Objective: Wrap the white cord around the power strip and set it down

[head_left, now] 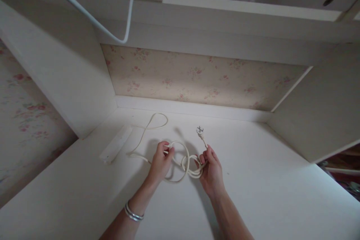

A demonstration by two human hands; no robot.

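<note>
Both left hand [161,162] and right hand [211,170] grip the pale cord [194,174] right of the power strip [116,144], left fingers pinching, right fingers curled tight.

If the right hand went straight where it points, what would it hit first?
The right hand, plug leading, would probably meet the white back strip first, though depth is unclear.

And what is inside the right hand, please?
The right hand holds a looped pale cord; its plug sticks out. The part inside the closed grip is covered and cannot be seen.
</note>
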